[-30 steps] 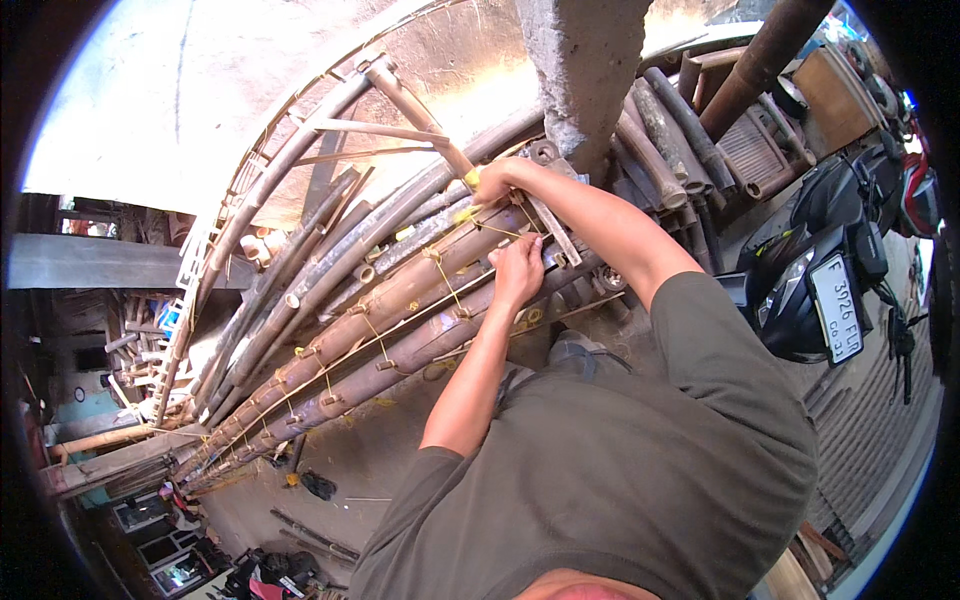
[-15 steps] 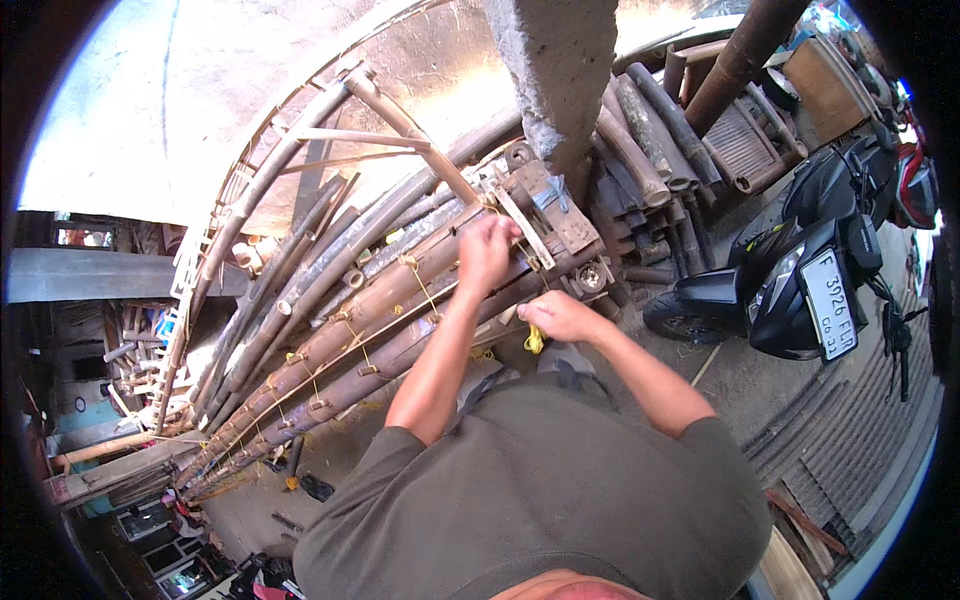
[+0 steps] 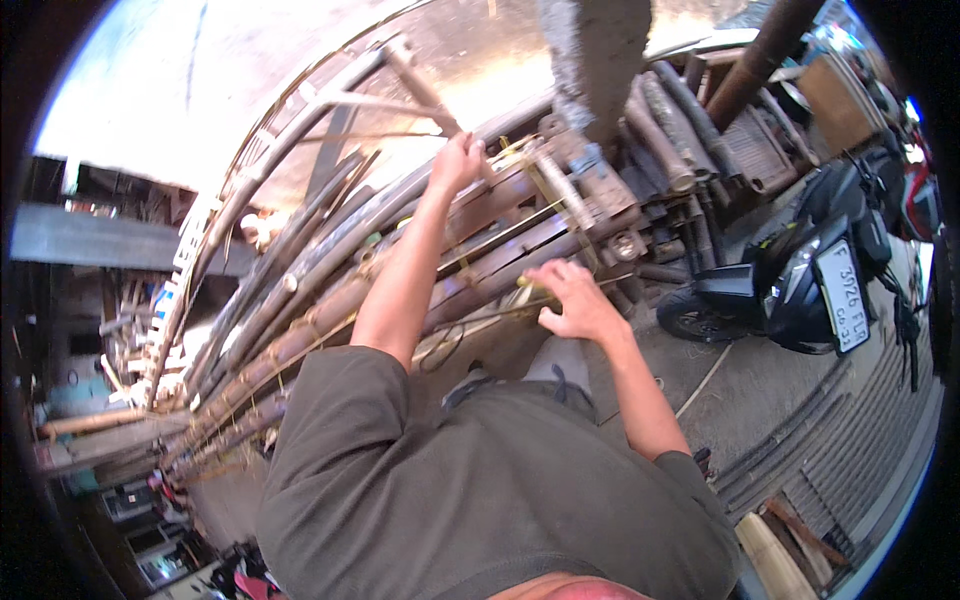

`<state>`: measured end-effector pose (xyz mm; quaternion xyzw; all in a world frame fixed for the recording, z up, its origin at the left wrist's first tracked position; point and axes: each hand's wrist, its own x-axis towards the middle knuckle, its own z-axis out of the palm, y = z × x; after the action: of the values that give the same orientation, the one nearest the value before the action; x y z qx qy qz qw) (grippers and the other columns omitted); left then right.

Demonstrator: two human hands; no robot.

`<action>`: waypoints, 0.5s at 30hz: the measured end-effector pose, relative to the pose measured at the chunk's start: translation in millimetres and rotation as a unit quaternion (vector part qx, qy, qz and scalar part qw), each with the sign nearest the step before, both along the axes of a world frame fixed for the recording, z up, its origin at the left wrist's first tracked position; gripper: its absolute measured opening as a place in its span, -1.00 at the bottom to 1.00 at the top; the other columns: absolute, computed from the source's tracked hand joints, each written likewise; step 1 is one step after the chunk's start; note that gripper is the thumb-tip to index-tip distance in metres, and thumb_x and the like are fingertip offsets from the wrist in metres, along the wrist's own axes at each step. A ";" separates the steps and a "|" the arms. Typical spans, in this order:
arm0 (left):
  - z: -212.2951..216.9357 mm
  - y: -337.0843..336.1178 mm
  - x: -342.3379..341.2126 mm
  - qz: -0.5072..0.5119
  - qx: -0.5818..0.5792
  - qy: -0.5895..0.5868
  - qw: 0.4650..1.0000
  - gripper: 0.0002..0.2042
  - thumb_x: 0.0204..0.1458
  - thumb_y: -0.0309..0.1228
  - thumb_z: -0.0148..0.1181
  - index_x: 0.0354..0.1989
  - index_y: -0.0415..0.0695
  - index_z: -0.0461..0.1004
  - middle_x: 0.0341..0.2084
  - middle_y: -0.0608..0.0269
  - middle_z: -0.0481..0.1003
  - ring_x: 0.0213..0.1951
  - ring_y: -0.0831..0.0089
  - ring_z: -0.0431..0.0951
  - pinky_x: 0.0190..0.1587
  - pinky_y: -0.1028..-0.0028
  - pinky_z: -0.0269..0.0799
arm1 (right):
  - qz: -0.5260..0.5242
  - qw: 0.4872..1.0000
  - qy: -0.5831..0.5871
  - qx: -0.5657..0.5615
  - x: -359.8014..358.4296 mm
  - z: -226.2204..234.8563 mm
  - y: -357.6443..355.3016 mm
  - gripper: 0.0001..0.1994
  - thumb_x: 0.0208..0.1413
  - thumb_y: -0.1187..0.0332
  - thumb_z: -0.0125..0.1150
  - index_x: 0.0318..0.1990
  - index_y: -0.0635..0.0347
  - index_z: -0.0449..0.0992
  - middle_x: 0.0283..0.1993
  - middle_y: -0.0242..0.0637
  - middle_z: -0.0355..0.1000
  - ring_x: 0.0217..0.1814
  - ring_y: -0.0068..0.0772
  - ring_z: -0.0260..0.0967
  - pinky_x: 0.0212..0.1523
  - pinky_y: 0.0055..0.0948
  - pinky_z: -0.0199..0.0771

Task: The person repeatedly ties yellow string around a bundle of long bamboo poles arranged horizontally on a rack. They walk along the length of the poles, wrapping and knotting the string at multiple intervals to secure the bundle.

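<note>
Just above the middle of the frame, left hand [image 3: 458,160] up high, fingers curled tight around a thin bamboo stick [image 3: 425,92] that slants toward the upper left. Lower down, right of centre, right hand [image 3: 570,300] resting flat on the bundle of bamboo poles [image 3: 330,300], fingers spread and bent over the pole ends, maybe touching some yellow cord [image 3: 520,285] there; can't tell if anything's actually pinched. Bundle itself running diagonally from the lower left of the frame up to the centre, tied here and there with yellowish string, cut ends facing the upper right. Right behind those ends, a rough concrete post [image 3: 598,60] at the top centre, with more fat dark poles [image 3: 680,120] stacked to its right. Over at the right edge, a parked black scooter [image 3: 800,270] on a grey concrete floor [image 3: 760,400]. Olive-green shirt [image 3: 480,490] filling the bottom of the frame, both bare forearms coming out of it.
</note>
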<state>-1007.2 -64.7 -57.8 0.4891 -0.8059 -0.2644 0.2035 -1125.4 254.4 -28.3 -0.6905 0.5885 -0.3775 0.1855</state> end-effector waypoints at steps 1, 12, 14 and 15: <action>12.2 1.8 36.0 0.019 0.027 0.024 0.999 -0.56 0.14 -0.17 0.04 0.09 -0.23 0.44 -0.05 -0.19 0.49 0.04 -0.01 0.50 0.12 0.19 0.36 | 0.015 0.996 0.007 0.083 16.0 3.8 -1.1 -0.50 -0.19 0.33 0.20 0.04 0.08 0.42 0.07 -0.13 0.30 0.10 0.00 0.22 0.13 -0.09 0.25; -8.1 134.7 342.0 -0.151 0.079 -0.047 0.984 -0.67 0.12 -0.18 0.11 -0.08 -0.18 0.46 -0.18 -0.08 0.56 -0.13 -0.08 0.54 -0.07 0.15 0.44 | -0.028 0.447 -0.835 0.320 290.5 -51.1 -16.1 -0.77 0.21 0.18 0.10 -0.14 0.09 0.51 -0.27 -0.29 0.52 -0.22 -0.41 0.48 -0.12 -0.36 0.52; 3.5 156.6 317.1 -0.058 0.021 -0.128 0.990 -0.69 0.08 -0.17 0.16 -0.12 -0.11 0.44 -0.27 -0.08 0.57 -0.15 -0.08 0.56 -0.06 0.05 0.42 | -0.247 0.413 -0.872 0.088 304.5 -26.5 -46.5 -0.84 0.21 0.27 0.06 -0.36 0.12 0.44 -0.42 -0.39 0.46 -0.35 -0.48 0.41 -0.25 -0.46 0.46; 14.4 161.8 306.3 -0.046 0.029 -0.156 0.986 -0.69 0.09 -0.16 0.15 -0.10 -0.08 0.43 -0.30 -0.06 0.58 -0.17 -0.08 0.57 -0.07 0.05 0.43 | -0.166 0.481 -0.861 0.006 310.1 -30.9 -67.3 -0.82 0.22 0.27 0.05 -0.38 0.11 0.42 -0.44 -0.41 0.42 -0.38 -0.50 0.37 -0.30 -0.47 0.43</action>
<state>-700.8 97.0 -43.4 0.4926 -0.8412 -0.2175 0.0487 -815.3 187.0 -59.2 0.0913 0.2403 -0.8030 0.5377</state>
